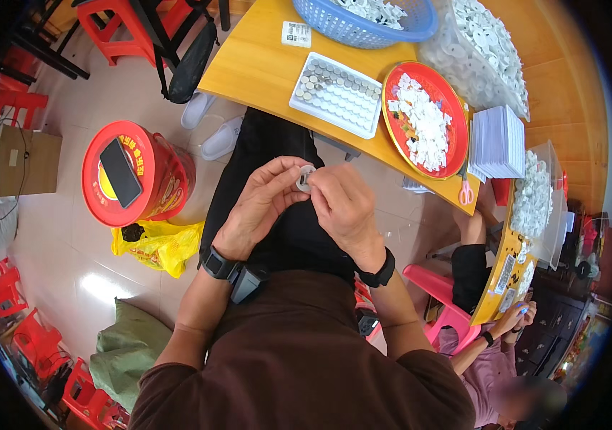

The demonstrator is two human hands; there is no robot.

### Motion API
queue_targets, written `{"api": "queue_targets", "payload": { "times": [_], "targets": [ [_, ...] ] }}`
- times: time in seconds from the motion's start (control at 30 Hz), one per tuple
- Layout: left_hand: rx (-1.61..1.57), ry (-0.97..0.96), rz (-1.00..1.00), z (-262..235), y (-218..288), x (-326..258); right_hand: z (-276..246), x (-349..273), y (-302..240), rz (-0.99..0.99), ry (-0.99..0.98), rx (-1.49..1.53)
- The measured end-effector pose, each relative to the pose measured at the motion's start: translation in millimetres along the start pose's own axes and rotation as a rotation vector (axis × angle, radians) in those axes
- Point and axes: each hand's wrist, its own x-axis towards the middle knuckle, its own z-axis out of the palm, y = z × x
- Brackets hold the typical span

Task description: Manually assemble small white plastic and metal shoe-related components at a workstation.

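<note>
My left hand (259, 204) and my right hand (345, 208) meet above my lap, both pinching a small white round part (305, 177) between their fingertips. Each wrist wears a black band. Ahead on the yellow table (256, 64) lies a white tray (336, 94) with rows of small round pieces, some silver. Beside it sits a red plate (424, 118) heaped with small white parts.
A blue basket (363, 21) and clear bags of white parts (485, 50) sit at the table's far side, with a stack of white cards (499, 143) and scissors (466, 192). A red drum with a phone (121, 172) stands at left. Another person (495, 344) sits at right.
</note>
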Motion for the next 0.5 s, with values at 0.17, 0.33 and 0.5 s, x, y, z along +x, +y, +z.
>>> {"api": "queue_targets", "payload": {
  "times": [0.17, 0.33, 0.5],
  "targets": [
    [0.075, 0.047, 0.018, -3.3, -5.7, -2.2, 3.5, -6.7, 5.1, 0.057, -0.084, 0.03],
    [0.054, 0.025, 0.006, -4.5, -3.3, -2.2, 1.3, -3.0, -1.3, 0.268, -0.062, 0.199],
    [0.007, 0.007, 0.003, -9.5, 0.3, -0.7, -0.1, 1.0, -4.4, 0.242, -0.052, 0.19]
  ]
}}
